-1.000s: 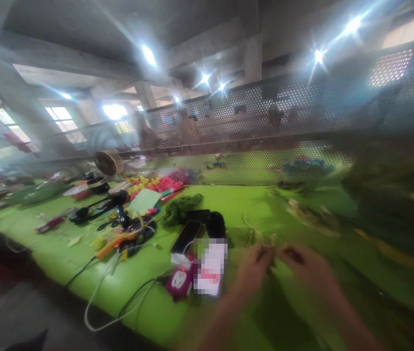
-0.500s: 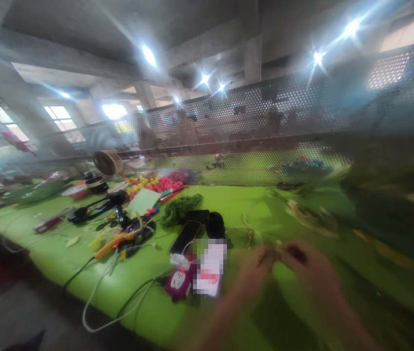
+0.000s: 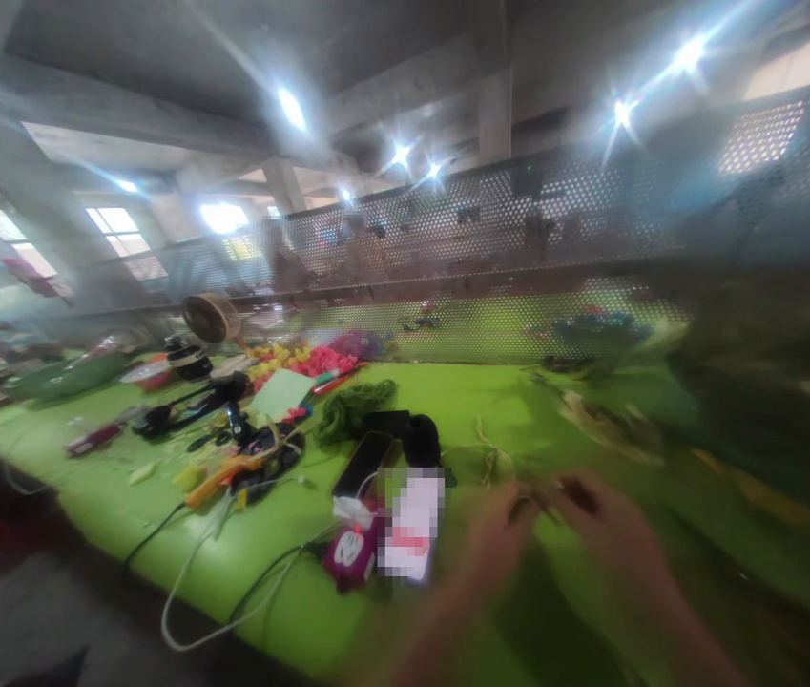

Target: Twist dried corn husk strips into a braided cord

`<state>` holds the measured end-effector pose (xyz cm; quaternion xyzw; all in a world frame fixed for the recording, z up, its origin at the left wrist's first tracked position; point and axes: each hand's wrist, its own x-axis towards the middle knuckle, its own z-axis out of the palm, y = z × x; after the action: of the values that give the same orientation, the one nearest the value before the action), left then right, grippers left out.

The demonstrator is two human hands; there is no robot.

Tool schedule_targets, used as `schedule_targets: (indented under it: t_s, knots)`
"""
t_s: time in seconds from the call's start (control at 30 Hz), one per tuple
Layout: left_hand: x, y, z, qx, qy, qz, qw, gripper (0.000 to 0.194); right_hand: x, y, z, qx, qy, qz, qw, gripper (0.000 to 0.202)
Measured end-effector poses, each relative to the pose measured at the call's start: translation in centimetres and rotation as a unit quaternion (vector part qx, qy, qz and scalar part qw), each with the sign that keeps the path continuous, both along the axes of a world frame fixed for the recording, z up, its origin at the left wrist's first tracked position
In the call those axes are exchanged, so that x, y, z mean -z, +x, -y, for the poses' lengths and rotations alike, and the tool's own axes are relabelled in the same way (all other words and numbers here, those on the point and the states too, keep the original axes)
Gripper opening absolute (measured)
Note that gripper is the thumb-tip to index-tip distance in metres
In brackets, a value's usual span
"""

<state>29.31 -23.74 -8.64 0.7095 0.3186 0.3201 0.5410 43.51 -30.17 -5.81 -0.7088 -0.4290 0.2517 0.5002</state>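
Over the green tabletop (image 3: 476, 391), my left hand (image 3: 501, 530) and my right hand (image 3: 601, 520) come close together, both blurred. Their fingers are closed, with the tips almost meeting around a small, thin, brownish thing too smeared to name. A thin pale strand (image 3: 491, 453) lies on the table just beyond my left hand. To the left of that hand rests a phone-like slab with a pixelated screen (image 3: 411, 530). A black roll (image 3: 421, 441) and a dark phone (image 3: 365, 463) sit behind it. Dry, leaf-like pale strips (image 3: 609, 425) lie beyond my right hand.
A purple power socket (image 3: 352, 555) with cables is at the table's front. Further left are an orange glue gun (image 3: 222, 477), green yarn (image 3: 354, 408), pink and yellow pieces (image 3: 322, 361) and a small fan (image 3: 211, 318). A perforated screen (image 3: 505, 320) stands along the back.
Both hands stay in nearly the same place, fingers still closed close together, with only slight finger movement. The things on the table have not moved.
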Motion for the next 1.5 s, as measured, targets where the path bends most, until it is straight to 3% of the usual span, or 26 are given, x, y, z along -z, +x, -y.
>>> schedule_targets:
  t_s: [0.2,0.33,0.63,0.87,1.1,1.5]
  knots:
    - [-0.1,0.1,0.0,-0.008,-0.013,-0.011,1.000,0.022,1.1,0.8,-0.3,0.003,0.022,-0.062,0.998,0.034]
    - [-0.2,0.1,0.1,-0.002,-0.028,-0.010,1.000,0.024,1.9,0.8,-0.6,-0.004,0.028,-0.052,0.998,0.031]
    - [0.0,0.0,0.0,0.050,-0.035,-0.003,0.998,0.024,0.4,0.3,0.0,-0.007,0.025,-0.031,0.999,0.026]
    - [0.0,0.0,0.0,0.016,-0.044,0.009,0.999,0.016,0.7,0.5,0.0,0.026,0.024,-0.032,0.999,0.029]
    - [0.4,0.4,-0.1,0.008,0.000,0.036,0.999,0.012,0.5,0.1,0.0,-0.006,0.063,0.017,0.998,0.025]
    - [0.2,0.1,0.6,-0.014,0.112,-0.091,0.989,0.017,1.1,-0.2,0.0,-0.033,0.036,0.032,0.998,0.022]
